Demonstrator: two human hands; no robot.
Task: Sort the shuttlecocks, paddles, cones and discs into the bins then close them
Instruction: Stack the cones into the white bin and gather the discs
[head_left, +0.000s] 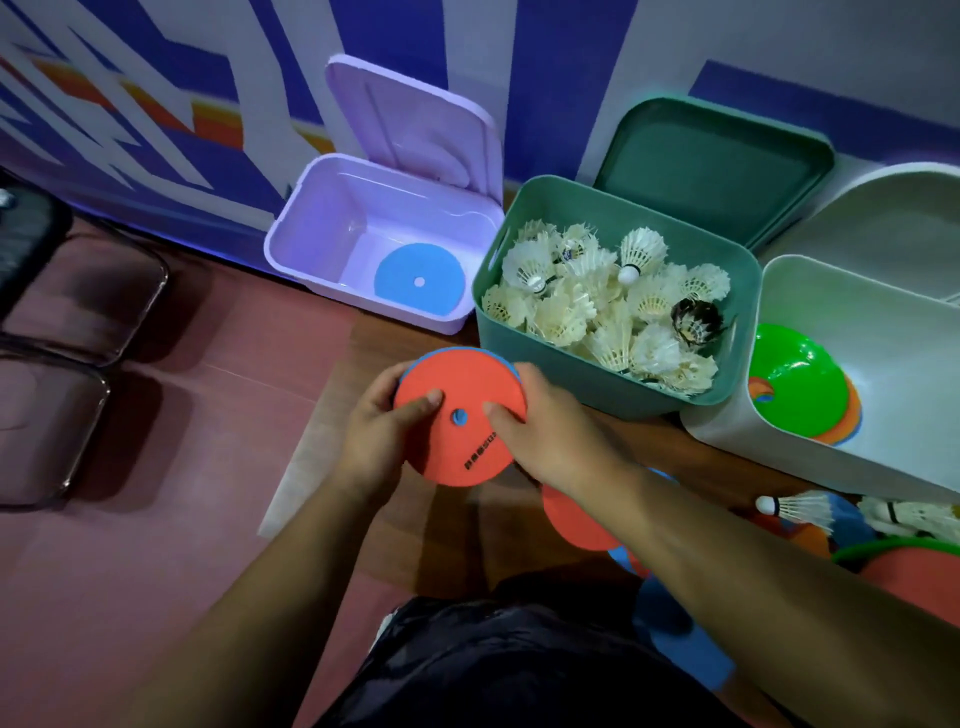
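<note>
Nearest, dark shorts (519, 665) fill the bottom edge, with both forearms reaching forward over the floor (182, 545). The left hand (379, 436) and right hand (545, 431) together hold a stack of discs (460, 421), red face up with a blue rim showing at its far edge. Each hand's fingers are clamped on the stack, thumb on top and the other fingers curled under its edge. The stack hangs above the floor, just in front of the green bin's near left corner.

Under the right forearm more red and blue discs (576, 519) lie on the floor. To the right, near the frame's edge, lie loose shuttlecocks (800, 509) and what may be a green-rimmed cone (904, 566), though it is cut off.

Beyond the hands three open bins stand in a row along the wall (156, 104). The purple bin (311, 228), on the left, holds one blue disc (420, 280) flat on its bottom, and its lid (410, 119) stands up against the wall. The green bin (597, 384), in the middle, is full of white shuttlecocks (613, 306), with one dark one (696, 317) near its right side. Its lid (711, 166) leans behind it. The white bin (831, 457), on the right, holds a green cone (795, 379) stacked on others.

At the left edge stand dark chairs (67, 312).
</note>
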